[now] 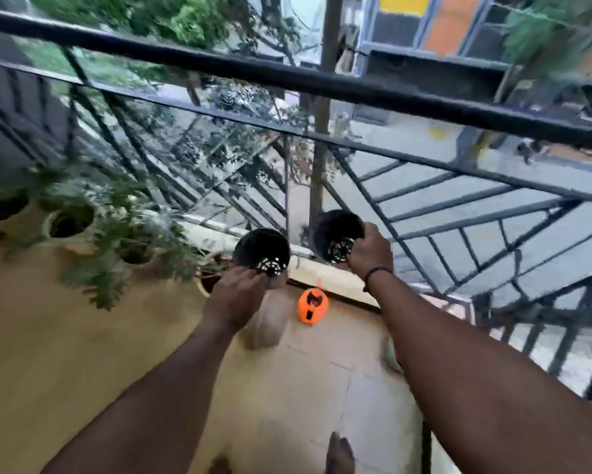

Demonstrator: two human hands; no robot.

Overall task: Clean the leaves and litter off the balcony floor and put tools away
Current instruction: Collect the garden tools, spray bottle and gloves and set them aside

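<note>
Fingers first: the left hand [234,295] has its fingers [253,273] curled round the rim of a black plastic pot [261,251], held tipped so you look straight down at the slotted bottom. Over at about 2 o'clock from it, the right hand [370,253] grips a second black pot [337,239] the same way, a dark band on that wrist. Both pots are up in the air just above the low ledge [325,271] at the foot of the black railing [322,80].

Going left to right on the balcony floor [82,336]: a row of potted plants [92,220] sits at 9 to 10 o'clock, pretty blurry. An orange round thing [312,306] lies on the tiles right below and between the hands, close to the ledge, can't tell what it is. A bare foot [337,455] shows at 6 o'clock. Street and a tree are beyond the railing.
</note>
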